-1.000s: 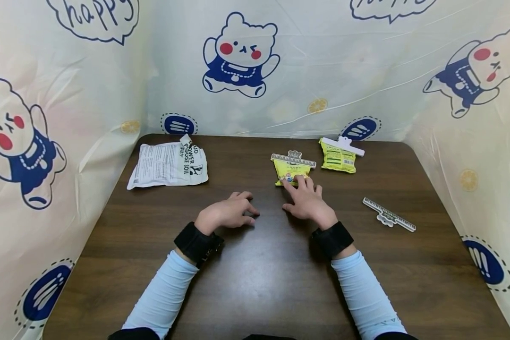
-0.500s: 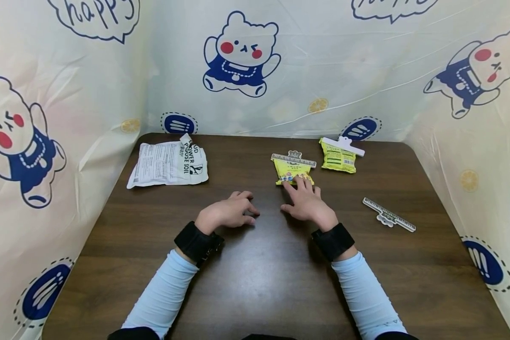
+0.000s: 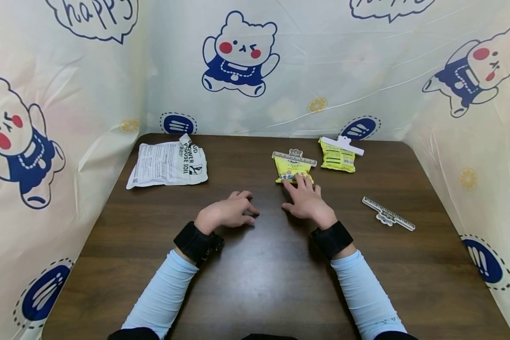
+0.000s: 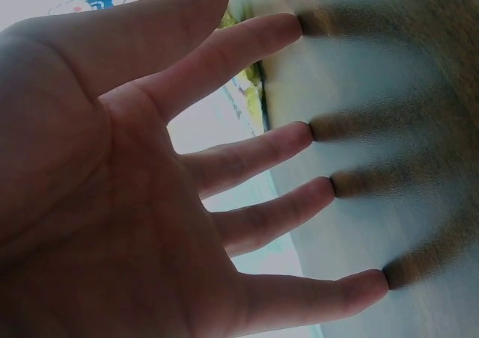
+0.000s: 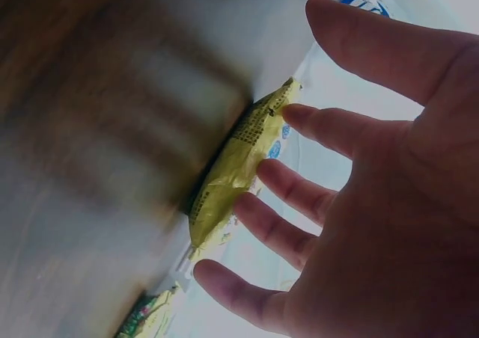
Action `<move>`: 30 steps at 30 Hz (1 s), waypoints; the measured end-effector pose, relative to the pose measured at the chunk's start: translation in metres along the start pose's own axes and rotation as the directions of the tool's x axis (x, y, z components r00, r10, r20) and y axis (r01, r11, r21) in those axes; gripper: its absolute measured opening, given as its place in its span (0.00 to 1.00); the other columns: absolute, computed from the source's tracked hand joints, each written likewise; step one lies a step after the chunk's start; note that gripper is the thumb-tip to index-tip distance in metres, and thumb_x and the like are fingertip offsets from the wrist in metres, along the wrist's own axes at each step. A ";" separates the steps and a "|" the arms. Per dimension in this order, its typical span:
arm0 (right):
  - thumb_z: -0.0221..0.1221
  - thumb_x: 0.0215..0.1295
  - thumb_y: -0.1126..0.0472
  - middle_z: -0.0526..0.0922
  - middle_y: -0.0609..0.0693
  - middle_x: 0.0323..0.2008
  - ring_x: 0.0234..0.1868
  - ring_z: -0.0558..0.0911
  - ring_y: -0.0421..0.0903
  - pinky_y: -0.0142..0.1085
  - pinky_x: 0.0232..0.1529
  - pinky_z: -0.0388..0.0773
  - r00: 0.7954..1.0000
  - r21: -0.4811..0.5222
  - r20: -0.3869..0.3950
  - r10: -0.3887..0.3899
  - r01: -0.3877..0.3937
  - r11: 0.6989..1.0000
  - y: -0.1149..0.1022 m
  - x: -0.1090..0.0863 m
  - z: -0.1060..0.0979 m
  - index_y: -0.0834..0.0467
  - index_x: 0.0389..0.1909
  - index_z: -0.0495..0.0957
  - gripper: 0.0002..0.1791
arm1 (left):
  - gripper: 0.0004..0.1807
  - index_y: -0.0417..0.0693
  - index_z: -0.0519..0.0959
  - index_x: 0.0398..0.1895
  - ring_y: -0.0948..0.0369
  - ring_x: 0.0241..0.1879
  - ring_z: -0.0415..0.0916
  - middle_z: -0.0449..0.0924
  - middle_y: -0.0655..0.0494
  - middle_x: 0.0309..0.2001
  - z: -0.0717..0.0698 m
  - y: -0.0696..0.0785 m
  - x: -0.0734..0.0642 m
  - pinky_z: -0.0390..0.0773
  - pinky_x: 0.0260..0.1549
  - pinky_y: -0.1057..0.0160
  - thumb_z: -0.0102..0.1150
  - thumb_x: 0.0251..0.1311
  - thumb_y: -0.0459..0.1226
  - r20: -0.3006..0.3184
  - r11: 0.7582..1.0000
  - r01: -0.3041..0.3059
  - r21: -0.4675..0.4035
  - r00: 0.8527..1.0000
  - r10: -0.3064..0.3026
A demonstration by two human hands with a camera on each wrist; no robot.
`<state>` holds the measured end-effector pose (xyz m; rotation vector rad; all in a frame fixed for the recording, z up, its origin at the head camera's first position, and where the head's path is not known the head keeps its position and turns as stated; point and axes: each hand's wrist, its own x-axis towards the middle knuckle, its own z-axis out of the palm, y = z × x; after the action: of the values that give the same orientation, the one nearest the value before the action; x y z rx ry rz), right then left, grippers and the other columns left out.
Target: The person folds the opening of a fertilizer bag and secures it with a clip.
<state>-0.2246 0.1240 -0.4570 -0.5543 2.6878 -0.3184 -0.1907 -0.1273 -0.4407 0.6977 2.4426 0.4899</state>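
Observation:
My right hand (image 3: 309, 204) has its fingers spread and fairly straight, their tips at the near edge of a small yellow snack packet (image 3: 290, 166). In the right wrist view the fingertips meet the side of this packet (image 5: 230, 177). A clear ruler-shaped clip (image 3: 295, 159) is clamped across its far end. My left hand (image 3: 229, 211) rests by its fingertips on the dark wooden table (image 3: 255, 283), left of the packet, and holds nothing. The left wrist view shows its fingers (image 4: 258, 147) spread and touching the tabletop.
Back right lies another yellow packet (image 3: 339, 158) with a white clip (image 3: 343, 145). A loose clear ruler clip (image 3: 388, 215) lies to the right. A white printed bag (image 3: 165, 165) is at the back left. Patterned sheeting (image 3: 314, 61) stands behind the table and along both sides.
The clipped yellow packet has shifted very slightly away from me at the right fingertips. The left hand has stayed in place.

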 end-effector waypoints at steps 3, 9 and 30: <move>0.59 0.77 0.47 0.47 0.66 0.81 0.80 0.46 0.70 0.74 0.72 0.51 1.000 -0.005 -0.010 0.005 -0.005 1.000 0.003 0.003 0.002 0.50 0.84 0.52 0.41 | 0.20 0.50 0.82 0.65 0.37 0.76 0.54 0.59 0.36 0.78 0.000 0.000 0.000 0.65 0.70 0.35 0.62 0.74 0.42 0.000 1.000 -0.002 -0.005 1.000 0.002; 0.59 0.77 0.47 0.46 0.66 0.82 0.80 0.45 0.70 0.74 0.71 0.50 1.000 -0.010 -0.014 0.004 -0.005 1.000 0.003 0.006 0.004 0.50 0.84 0.51 0.42 | 0.20 0.49 0.83 0.65 0.37 0.75 0.54 0.59 0.36 0.78 -0.001 -0.001 -0.003 0.65 0.70 0.36 0.62 0.74 0.42 -0.003 1.000 0.001 -0.004 1.000 -0.001; 0.58 0.77 0.47 0.43 0.67 0.82 0.81 0.43 0.69 0.75 0.71 0.49 1.000 0.019 0.002 0.022 -0.022 1.000 0.013 0.019 -0.005 0.51 0.84 0.49 0.43 | 0.20 0.50 0.82 0.65 0.38 0.77 0.52 0.58 0.37 0.79 -0.002 0.001 -0.004 0.64 0.68 0.30 0.61 0.74 0.42 0.001 1.000 0.014 -0.021 1.000 -0.014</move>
<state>-0.2470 0.1287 -0.4623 -0.5191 2.6841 -0.3373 -0.1891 -0.1290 -0.4368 0.6722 2.4359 0.5090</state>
